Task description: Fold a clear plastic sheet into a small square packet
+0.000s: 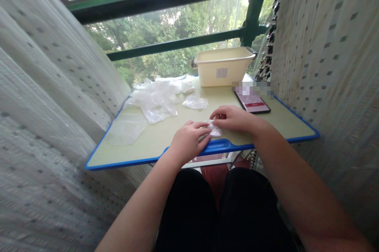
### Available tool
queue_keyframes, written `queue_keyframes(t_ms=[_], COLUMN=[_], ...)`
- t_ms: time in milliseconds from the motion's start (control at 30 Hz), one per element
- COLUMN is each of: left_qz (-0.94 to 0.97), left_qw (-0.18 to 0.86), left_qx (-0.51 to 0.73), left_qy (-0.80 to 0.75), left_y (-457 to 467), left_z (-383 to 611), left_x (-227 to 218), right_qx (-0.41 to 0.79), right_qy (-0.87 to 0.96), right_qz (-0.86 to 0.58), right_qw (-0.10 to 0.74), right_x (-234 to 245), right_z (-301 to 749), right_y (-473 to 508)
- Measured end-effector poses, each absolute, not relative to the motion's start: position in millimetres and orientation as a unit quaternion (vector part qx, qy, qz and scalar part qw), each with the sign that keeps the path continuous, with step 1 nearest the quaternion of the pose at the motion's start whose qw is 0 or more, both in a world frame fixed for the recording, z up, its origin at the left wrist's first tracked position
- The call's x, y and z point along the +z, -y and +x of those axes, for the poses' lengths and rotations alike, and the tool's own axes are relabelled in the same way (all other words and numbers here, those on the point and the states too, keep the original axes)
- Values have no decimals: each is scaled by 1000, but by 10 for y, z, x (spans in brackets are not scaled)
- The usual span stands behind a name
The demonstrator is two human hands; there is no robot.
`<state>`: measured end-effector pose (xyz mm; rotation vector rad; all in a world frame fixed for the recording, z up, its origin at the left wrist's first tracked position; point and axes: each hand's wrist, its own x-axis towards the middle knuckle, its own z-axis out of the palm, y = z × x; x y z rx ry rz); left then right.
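My left hand (189, 140) and my right hand (233, 118) meet near the front edge of a small green table (266, 119) with a blue rim. Both are closed on a small folded piece of clear plastic (213, 128) that lies between them on the tabletop. The left fingers curl down over its near side, while the right fingers pinch its far side. Most of the piece is hidden under my fingers.
A heap of clear plastic bags (160, 96) lies at the back left, with one crumpled piece (195, 102) and a flat sheet (126, 129) apart. A cream plastic tub (222, 65) stands by the window. A phone (252, 102) lies right. Patterned curtains hang on both sides.
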<state>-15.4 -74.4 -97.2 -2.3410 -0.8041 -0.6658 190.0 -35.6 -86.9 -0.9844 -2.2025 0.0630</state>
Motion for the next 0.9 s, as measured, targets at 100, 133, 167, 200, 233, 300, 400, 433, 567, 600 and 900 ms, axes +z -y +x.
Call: queue_keyframes(t_ms=[100,133,167,200,233,300,400,433,567,600,900], left_qz=[-859,-854,-852,-854,-857,-859,-853,-851,-847,-848,-856], left_qw=[320,331,338,337,330,315,336,348,339,326,170], left_qx=[-262,-258,-249,-239,-235,-236,-213,-196,-176,-183,-299], left_qy=[302,308,312,316,320,326,337,341,370,374,385], left_y=[764,774,783,792,800,812,825,828,823,814,690], left_z=[-151,-149,-147,-144,-140,-130,-108,-98,-66,-63,-119], left_x=[-988,-992,-995,-997,-998,-996,-983,-977,-955,-952,-919], right_qx=[11,5,-1,-7,-14,-34,-78,-93,-128,-131,-132], right_qy=[848,842,836,832,830,832,832,831,829,829,846], right_qz=[-377,-379,-381,-382,-379,-363,-332,-322,-258,-240,-174], right_qw=[372,383,394,403,409,419,438,445,480,487,487], right_x=[-869,-873,-878,-885,-891,-903,-916,-920,-938,-943,-995], right_z=[1879,1871,1864,1858,1854,1847,1842,1841,1835,1835,1814], right_y=[370,368,364,359,351,337,324,324,332,334,380])
